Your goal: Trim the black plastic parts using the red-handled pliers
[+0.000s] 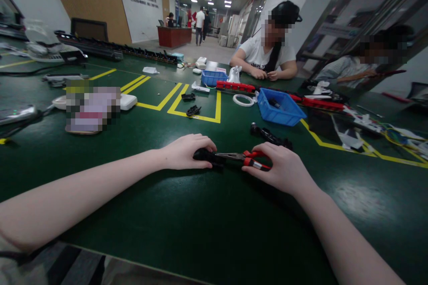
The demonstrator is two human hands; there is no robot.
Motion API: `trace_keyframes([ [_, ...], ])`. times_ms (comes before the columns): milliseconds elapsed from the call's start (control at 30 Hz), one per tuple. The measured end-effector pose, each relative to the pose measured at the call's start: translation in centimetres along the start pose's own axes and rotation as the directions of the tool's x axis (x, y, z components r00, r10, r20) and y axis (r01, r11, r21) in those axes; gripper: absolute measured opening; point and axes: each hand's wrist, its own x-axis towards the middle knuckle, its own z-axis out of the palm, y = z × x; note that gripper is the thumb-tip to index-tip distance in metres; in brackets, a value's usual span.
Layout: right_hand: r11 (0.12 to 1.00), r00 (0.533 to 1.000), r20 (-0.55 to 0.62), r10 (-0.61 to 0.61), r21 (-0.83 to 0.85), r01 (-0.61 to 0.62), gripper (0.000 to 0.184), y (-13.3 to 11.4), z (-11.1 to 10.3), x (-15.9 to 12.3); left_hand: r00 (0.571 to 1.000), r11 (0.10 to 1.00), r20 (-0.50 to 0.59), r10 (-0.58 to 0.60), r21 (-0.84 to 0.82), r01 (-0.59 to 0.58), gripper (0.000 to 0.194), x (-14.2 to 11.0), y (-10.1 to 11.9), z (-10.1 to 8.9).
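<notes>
My left hand is wrapped round a black plastic part, low over the green table. My fingers cover much of this part, so its kind does not show. In my right hand are needle-nose pliers with red and black handles. Their metal jaws point left and reach the right end of the black part; whether they grip it is too small to tell. Just beyond my right hand lies a longer black jointed part.
A blue bin with black pieces stands behind my right hand. Farther back are a white ring, a smaller blue bin and two small black parts by yellow tape. A phone is at left. Two people sit opposite.
</notes>
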Motion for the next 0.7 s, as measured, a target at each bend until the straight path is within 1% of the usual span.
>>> trace_keyframes([
  [200, 0.999, 1.0, 0.003, 0.016, 0.043, -0.016, 0.041, -0.16, 0.21, -0.16, 1.0, 0.998, 0.024, 0.002, -0.055, 0.0, 0.026, -0.05, -0.03, -0.33],
  [367, 0.998, 1.0, -0.003, 0.03, 0.053, -0.03, 0.041, -0.36, 0.62, -0.15, 1.0, 0.997, 0.021, -0.018, -0.081, 0.019, 0.027, -0.14, -0.27, -0.43],
  [467, 0.998, 0.999, -0.002, 0.035, 0.058, -0.034, 0.04, -0.47, 0.69, -0.13, 1.0, 0.996, 0.015, -0.01, -0.087, 0.011, 0.029, -0.2, -0.41, -0.4],
  [633, 0.998, 0.999, -0.015, 0.035, 0.058, -0.035, 0.039, -0.59, 0.7, -0.1, 1.0, 0.996, 0.005, -0.012, -0.091, 0.012, 0.04, -0.28, -0.44, -0.39],
  [700, 0.998, 0.999, -0.01, 0.035, 0.056, -0.035, 0.038, -0.6, 0.74, -0.09, 1.0, 0.997, 0.017, -0.004, -0.08, 0.005, 0.039, -0.29, -0.41, -0.41],
])
